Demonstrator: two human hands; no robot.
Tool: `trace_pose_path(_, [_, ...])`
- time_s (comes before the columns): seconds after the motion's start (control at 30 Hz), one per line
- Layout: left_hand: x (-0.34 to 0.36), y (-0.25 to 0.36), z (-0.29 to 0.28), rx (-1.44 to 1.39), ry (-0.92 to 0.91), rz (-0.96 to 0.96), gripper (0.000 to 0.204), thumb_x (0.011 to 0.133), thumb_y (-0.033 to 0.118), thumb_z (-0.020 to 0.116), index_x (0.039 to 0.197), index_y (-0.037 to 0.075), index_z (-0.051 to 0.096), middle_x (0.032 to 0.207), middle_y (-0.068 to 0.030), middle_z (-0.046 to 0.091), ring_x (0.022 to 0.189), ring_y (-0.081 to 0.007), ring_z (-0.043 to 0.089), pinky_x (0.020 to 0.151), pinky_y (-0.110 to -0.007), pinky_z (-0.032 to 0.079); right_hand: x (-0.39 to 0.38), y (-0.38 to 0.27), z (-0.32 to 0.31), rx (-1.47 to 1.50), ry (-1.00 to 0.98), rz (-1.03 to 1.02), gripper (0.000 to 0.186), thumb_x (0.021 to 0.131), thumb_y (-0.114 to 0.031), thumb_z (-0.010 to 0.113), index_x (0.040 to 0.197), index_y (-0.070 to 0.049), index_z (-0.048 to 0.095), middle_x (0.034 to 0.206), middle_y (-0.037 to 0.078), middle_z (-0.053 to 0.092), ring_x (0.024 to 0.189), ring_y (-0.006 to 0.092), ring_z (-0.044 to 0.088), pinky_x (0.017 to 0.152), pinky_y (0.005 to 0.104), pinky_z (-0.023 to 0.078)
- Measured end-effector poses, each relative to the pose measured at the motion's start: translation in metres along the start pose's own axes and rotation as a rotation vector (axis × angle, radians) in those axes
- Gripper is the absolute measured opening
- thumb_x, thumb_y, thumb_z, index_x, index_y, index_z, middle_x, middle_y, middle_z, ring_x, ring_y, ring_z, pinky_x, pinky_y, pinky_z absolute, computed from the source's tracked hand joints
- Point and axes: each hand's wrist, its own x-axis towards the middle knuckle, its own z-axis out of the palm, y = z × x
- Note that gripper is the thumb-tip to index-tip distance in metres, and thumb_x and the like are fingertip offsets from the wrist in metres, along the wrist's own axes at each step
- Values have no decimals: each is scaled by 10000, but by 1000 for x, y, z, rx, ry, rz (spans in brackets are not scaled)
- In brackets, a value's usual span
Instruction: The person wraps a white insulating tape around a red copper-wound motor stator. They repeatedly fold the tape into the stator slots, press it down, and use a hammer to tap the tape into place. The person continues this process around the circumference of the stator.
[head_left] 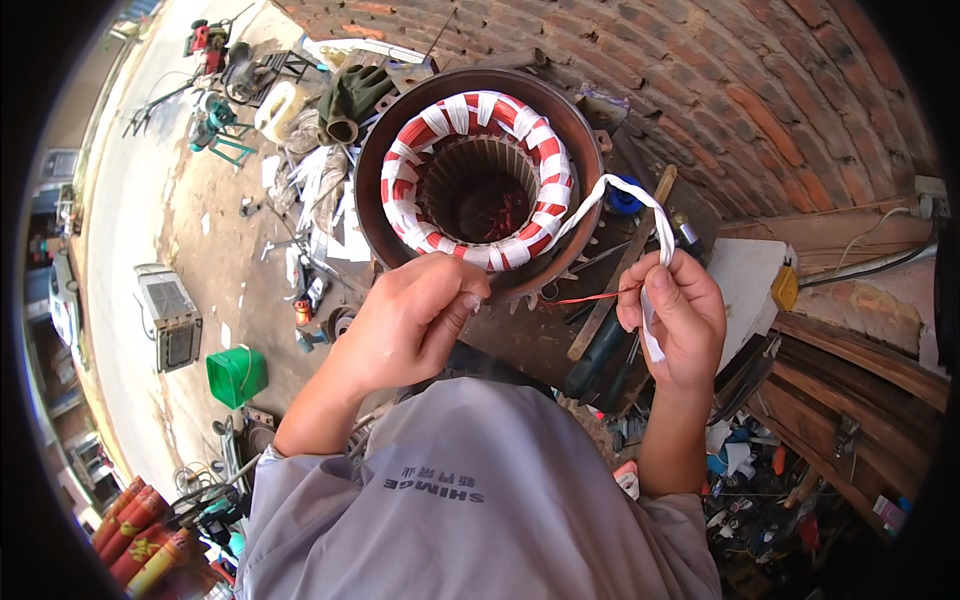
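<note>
While the grey shirt (470, 500) of the person fills the lower edge, the two hands work just above it. The left hand (405, 325) has its fingers pressed together, pinching something small and pale at the rim of the stator; I cannot tell exactly what. The right hand (675, 315) is closed around the white tape (625, 190), which loops up and runs to the coil. Between the hands stands the motor stator (475, 180), a round rusty housing whose copper winding (470, 110) is wrapped with white bands around almost the whole ring, so the binding seems nearly finished. Farther left, on the ground, a green bucket (237, 375) stands; its content is not visible.
</note>
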Motion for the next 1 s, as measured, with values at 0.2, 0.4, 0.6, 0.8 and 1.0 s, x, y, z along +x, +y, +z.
trace_pose_path(0.2, [-9, -10, -3, 178, 105, 62, 60, 957, 10, 647, 984, 62, 634, 918, -36, 748, 854, -243, 608, 879, -391, 453, 25, -3, 9, -197, -45, 88, 209, 1056, -174, 624, 1060, 25, 688, 877, 103, 722, 690, 99, 591, 649, 235, 479])
trace_pose_path(0.4, [-17, -21, 3, 41, 139, 88, 160, 846, -14, 688, 976, 79, 682, 999, -3, 748, 910, -208, 605, 952, -421, 385, 19, -35, 9, -121, -33, 118, 273, 1030, -192, 664, 1000, 78, 647, 838, 176, 704, 633, 103, 582, 587, 229, 469])
trace_pose_path(0.6, [-27, -25, 3, 26, 52, 98, 97, 919, 61, 643, 994, 120, 624, 975, -9, 787, 903, -182, 622, 1045, -443, 310, 23, -34, 20, -308, 57, 224, 303, 992, -213, 723, 908, 69, 652, 771, 191, 696, 557, 117, 570, 497, 234, 432])
trace_pose_path(0.8, [-25, -27, 3, 15, 52, 157, 214, 813, 35, 645, 1004, 133, 637, 990, -13, 791, 877, -166, 636, 1048, -418, 302, 28, -44, 29, -364, 54, 190, 290, 996, -185, 704, 930, 88, 632, 776, 218, 676, 560, 155, 584, 516, 261, 463])
trace_pose_path(1.0, [-22, -30, 1, 38, 55, 189, 169, 843, 66, 652, 997, 135, 639, 980, -7, 791, 868, -156, 642, 1040, -418, 303, 43, -37, 54, -644, 121, 377, 280, 952, -173, 761, 874, 89, 698, 811, 172, 725, 597, 146, 629, 583, 246, 499])
